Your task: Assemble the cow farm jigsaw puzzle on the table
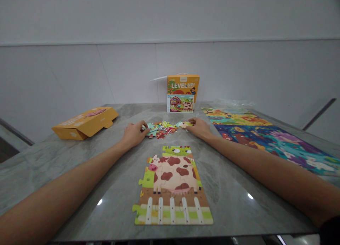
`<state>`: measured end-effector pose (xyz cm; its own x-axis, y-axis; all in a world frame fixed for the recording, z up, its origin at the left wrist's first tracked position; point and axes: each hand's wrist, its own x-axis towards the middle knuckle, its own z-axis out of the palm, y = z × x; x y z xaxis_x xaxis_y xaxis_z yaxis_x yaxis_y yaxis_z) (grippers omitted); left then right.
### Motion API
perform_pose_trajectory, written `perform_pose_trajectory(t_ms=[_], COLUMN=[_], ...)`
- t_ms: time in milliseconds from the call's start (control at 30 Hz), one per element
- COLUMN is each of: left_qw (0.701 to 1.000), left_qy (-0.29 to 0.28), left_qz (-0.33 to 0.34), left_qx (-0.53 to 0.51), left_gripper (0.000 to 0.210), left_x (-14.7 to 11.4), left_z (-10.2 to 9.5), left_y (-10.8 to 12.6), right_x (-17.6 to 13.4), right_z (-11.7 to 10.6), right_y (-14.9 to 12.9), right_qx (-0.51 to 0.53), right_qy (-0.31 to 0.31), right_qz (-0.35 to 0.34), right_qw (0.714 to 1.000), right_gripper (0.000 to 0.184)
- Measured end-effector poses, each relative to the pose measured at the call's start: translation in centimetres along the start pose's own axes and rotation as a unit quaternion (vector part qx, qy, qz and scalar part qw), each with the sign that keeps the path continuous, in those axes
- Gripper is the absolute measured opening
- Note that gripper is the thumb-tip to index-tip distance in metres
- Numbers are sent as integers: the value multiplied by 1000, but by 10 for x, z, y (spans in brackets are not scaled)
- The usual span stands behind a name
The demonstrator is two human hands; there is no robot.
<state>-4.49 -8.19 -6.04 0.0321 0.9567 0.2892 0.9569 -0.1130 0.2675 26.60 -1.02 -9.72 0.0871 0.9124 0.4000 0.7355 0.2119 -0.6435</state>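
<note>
Reaches over a grey counter (111,211) spanning the lower frame. Has colourful puzzle panels (245,131) at right; a partly joined cow puzzle (172,176) at lower centre; an orange box (82,124) at left; an upright LEVEL UP! box (183,83) above centre, behind a picture card (180,103). Rests the left hand (133,133) against the loose-piece pile (162,127) at mid-frame, fingers curled; cannot tell whether pinching. Pinches a pale puzzle piece (183,125) in the right hand's (199,127) grip, at the pile's right end.

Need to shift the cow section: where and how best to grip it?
Probably the cow section by its left and right edges, coming in low from both sides: it lies flat on the table, and being interlocked, it might come apart if lifted from one edge.
</note>
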Motion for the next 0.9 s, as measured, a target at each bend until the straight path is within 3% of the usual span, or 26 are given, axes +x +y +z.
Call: perform_pose_trajectory(t_ms=[167, 333, 400, 500, 567, 633, 700, 800, 900], left_qw=[1000, 1000, 999, 998, 998, 995, 978, 925, 889], left_qy=[-10, -2, -7, -11, 0, 16, 20, -16, -81], left_qz=[15, 21, 18, 16, 31, 93, 207, 379, 448], left_qx=[14, 20, 29, 52, 60, 42, 4, -38, -36], left_gripper=[26, 27, 29, 34, 34, 32, 31, 35, 40], left_x=[-3, -4, -5, -5, -4, -5, -8, -17, -23], left_z=[-2, -2, -3, -5, -6, -7, -7, -6, -3], left_y=[3, 5, 6, 8, 9, 11, 15, 22, 27], right_x=[8, 11, 7, -5, -12, -16, -16, -9, 2], right_z=[-2, -4, -4, -2, -2, -4, -8, -12, -13], right_y=[1, -3, -8, -19, -25, -28, -28, -21, -9], right_qx=[107, 195, 232, 284, 246, 143, 36, -61, -77], right_qy=[45, 78, 49, -47, -108, -114, -68, -21, -30], right_qz=[-3, -18, -42, -97, -132, -149, -133, -24, 58], right_qw=[993, 978, 971, 953, 954, 972, 988, 998, 995], right_gripper=[28, 33, 33, 32, 27, 19, 22, 49, 49])
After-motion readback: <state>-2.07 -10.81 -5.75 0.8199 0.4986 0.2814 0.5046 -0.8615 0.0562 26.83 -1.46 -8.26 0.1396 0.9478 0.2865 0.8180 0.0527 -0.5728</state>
